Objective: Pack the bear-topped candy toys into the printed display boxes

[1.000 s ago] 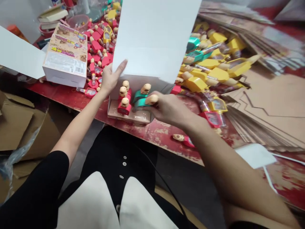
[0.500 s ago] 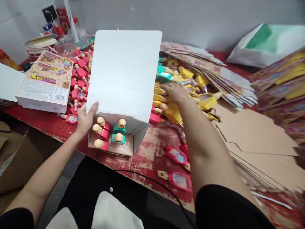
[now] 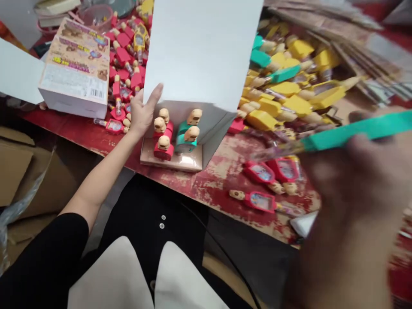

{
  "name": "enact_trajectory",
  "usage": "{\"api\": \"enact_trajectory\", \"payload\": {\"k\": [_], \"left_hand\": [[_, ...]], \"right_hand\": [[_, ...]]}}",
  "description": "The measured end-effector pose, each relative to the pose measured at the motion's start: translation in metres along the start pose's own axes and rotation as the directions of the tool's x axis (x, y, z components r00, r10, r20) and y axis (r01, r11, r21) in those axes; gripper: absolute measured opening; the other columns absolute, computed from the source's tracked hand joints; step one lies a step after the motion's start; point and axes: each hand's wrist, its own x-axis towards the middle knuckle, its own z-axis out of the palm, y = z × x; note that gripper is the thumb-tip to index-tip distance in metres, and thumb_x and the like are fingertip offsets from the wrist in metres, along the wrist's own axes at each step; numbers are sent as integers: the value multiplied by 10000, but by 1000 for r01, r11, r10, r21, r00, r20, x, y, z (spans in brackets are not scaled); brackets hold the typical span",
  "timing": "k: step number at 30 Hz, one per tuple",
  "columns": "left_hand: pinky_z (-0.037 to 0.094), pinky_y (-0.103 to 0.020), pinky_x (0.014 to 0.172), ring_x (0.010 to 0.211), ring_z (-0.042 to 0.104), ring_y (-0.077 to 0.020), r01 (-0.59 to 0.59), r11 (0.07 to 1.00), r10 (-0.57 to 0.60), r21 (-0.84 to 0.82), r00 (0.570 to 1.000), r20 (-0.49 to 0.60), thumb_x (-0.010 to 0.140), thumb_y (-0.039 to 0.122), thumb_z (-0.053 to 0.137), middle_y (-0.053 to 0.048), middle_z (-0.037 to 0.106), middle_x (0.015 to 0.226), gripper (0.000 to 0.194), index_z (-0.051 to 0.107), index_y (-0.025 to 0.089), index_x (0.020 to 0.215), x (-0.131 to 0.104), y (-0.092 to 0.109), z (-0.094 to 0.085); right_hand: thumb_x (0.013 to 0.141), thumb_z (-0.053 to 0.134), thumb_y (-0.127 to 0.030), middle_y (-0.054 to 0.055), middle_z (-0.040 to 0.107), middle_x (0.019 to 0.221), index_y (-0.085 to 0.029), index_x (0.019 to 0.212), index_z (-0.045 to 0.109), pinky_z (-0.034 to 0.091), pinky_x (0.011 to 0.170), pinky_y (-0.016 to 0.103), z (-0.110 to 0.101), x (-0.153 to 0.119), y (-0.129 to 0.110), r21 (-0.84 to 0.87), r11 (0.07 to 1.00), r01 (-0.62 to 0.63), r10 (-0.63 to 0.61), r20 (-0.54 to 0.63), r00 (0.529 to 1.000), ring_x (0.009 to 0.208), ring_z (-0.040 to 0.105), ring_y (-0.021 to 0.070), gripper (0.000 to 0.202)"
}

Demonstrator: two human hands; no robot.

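Away from the yellow heap and up close to the camera, the right hand (image 3: pixel 347 180) has moved since the earlier frame; it now holds a flat bright-green plastic toy with a clear tube end (image 3: pixel 357 131). Its fingers are closed around the green body, and both are blurred. The left hand (image 3: pixel 143 112) grips the left edge of an open white cardboard box (image 3: pixel 215 139), thumb on the white side and fingers mostly hidden behind it. The tall white lid (image 3: pixel 206 49) stands raised.

Inside the box, three red toys with tan animal-shaped tops (image 3: pixel 163 148) stand at the left, and two green toys with similar tops (image 3: pixel 187 139) stand beside them. The box rests near the front edge of a worn red table (image 3: pixel 206 186). To its right lie a few loose red toys (image 3: pixel 261 201), and beyond them a heap of mostly yellow toys (image 3: pixel 291 96) near stacked flat cardboard sheets (image 3: pixel 350 56). To its left are scattered red toys (image 3: pixel 122 55) and a printed tan box with a barcode (image 3: pixel 77 71).
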Motion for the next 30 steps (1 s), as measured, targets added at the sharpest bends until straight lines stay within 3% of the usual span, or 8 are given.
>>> {"api": "enact_trajectory", "payload": {"k": [4,7,9,15,17,22,27,30], "left_hand": [[556,-399,1008,1070,698,-217,-37,999,37,7,999,3,733,854,663,7,773,1092,607,721,306,984,-8,1,2],[561,-398,976,1044,701,-213,-48,999,48,-16,999,14,694,904,639,36,777,1092,624,705,335,940,-11,3,3],[554,-392,972,1035,694,-200,-49,998,50,-40,998,31,671,931,624,43,778,1080,649,692,340,932,-10,1,4],[509,-333,1010,1062,650,-127,-47,999,45,19,997,65,672,966,550,80,759,1145,759,647,313,1047,-6,-6,5],[517,-324,993,1052,659,-126,-50,999,49,22,997,58,692,954,535,73,755,1155,768,648,289,1059,-7,-6,5],[451,-328,1037,1156,603,-145,-3,1000,3,-3,997,78,740,894,593,36,768,1113,715,636,248,1043,-5,-5,7],[495,-358,994,1158,613,-183,16,1000,-17,14,998,65,618,994,532,44,763,1150,833,640,273,1020,-6,2,8],[517,-361,1040,1174,638,-184,25,998,-28,64,998,47,739,894,603,67,768,1136,683,660,276,1022,-10,11,8]], "right_hand": [[607,901,-541,-2,627,1020,-264,1018,517,568,919,417,64,-88,45,-55,995,84,-92,-169,981,875,649,151,626],[678,832,-589,31,601,1095,-255,1112,420,533,1048,459,106,-108,87,-175,978,110,-156,-277,948,1005,651,182,685],[717,785,-625,79,599,1120,-241,1211,370,517,1078,490,118,-108,101,-267,957,110,-171,-216,961,1124,635,230,750],[796,658,-736,248,554,1246,-158,1382,342,491,1071,563,120,-97,107,-634,740,223,-127,194,973,1300,550,372,882],[795,610,-784,287,473,1344,-137,1433,293,452,1107,576,120,-92,116,-693,668,271,-195,189,962,1382,470,396,962],[792,616,-706,249,513,1258,-148,1396,335,471,1059,591,104,-82,139,-628,722,291,-195,219,956,1293,516,376,869],[769,656,-604,173,585,1077,-195,1273,457,523,985,566,93,-77,134,-616,719,323,-195,268,944,1140,590,349,679],[795,633,-591,186,593,1113,-176,1292,475,530,997,552,96,-73,124,-646,678,352,-221,277,935,1153,598,348,667]]}}
